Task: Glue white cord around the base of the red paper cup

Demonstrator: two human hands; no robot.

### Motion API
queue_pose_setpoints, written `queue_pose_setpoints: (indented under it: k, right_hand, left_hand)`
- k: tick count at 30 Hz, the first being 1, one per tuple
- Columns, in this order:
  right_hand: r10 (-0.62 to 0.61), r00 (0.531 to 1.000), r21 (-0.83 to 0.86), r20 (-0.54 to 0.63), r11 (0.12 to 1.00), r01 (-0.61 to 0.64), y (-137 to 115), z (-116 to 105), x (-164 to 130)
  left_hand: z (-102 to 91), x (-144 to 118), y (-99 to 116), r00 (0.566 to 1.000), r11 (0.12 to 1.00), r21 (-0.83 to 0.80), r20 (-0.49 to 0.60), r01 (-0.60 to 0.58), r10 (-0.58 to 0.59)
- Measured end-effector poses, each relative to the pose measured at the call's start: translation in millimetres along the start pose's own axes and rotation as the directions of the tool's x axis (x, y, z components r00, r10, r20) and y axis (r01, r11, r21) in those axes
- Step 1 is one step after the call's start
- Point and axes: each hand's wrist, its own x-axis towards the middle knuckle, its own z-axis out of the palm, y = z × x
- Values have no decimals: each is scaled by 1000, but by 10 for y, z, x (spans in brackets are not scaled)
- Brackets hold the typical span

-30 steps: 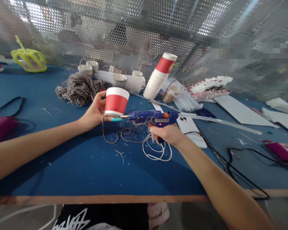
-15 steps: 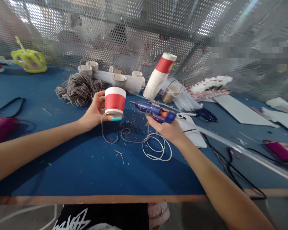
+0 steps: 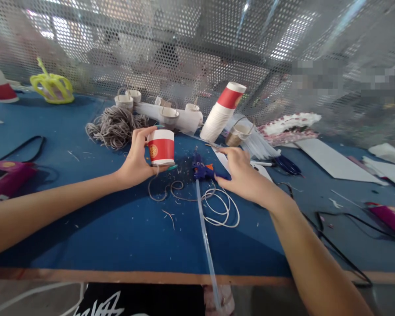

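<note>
the left grip (image 3: 136, 158) pinches 1 red-and-white paper cup (image 3: 163, 148) between thumb and fingers, to the left of and in front of the leaning cup stack (image 3: 222, 112). the right grip (image 3: 243, 171) is spread, in front of the stack; contact with the blue glue gun (image 3: 202, 171) cannot be told. a gray yarn bundle (image 3: 113, 127) lies on the desk (image 3: 102, 237), left of the stack.
</note>
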Motion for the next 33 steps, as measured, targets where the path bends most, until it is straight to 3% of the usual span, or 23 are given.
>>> queue_pose_setpoints:
  k: [2, 3, 6, 8, 10, 14, 20, 25, 30, 32, 33]
  right_hand:
    - [17, 993, 235, -121, 972, 12, -240, 51, -89]
    - [44, 994, 406, -103, 914, 2, -372, 116, -138]
    - [73, 990, 766, 119, 628, -138, -708, 393, -276]
    - [87, 968, 851, 234, 463, -247, -836, 561, -337]
    - [84, 957, 902, 276, 323, -288, -897, 665, -365]
    - [96, 943, 932, 320, 145, -331, -934, 687, -347]
    - [179, 893, 907, 413, 10, -421, -928, 643, -293]
    - [189, 884, 902, 427, -24, -430, -888, 681, -287]
    - [3, 909, 904, 417, -108, -414, -813, 526, -278]
    - [-33, 909, 906, 415, -71, -416, -765, 459, -255]
    - [2, 918, 918, 396, -9, -396, -738, 442, -238]
  left_hand:
    - [-3, 3, 52, 1000, 997, 72, -20, -21, 23]
    - [-2, -1, 78, 999, 994, 108, -31, -25, 29]
    - [8, -29, 143, 997, 980, 197, -66, -19, 33]
    - [21, -53, 176, 997, 973, 230, -73, -18, 36]
    - [35, -76, 202, 997, 967, 254, -69, -21, 40]
    - [55, -102, 237, 997, 958, 288, -70, -11, 33]
    - [46, -112, 318, 998, 937, 348, -37, -31, 46]
    - [45, -125, 407, 998, 884, 466, -25, -43, 62]
    - [67, -137, 302, 995, 840, 540, -52, -49, 91]
    - [80, -155, 217, 996, 842, 539, -53, -29, 69]
    - [88, -166, 178, 997, 848, 529, -43, -27, 59]
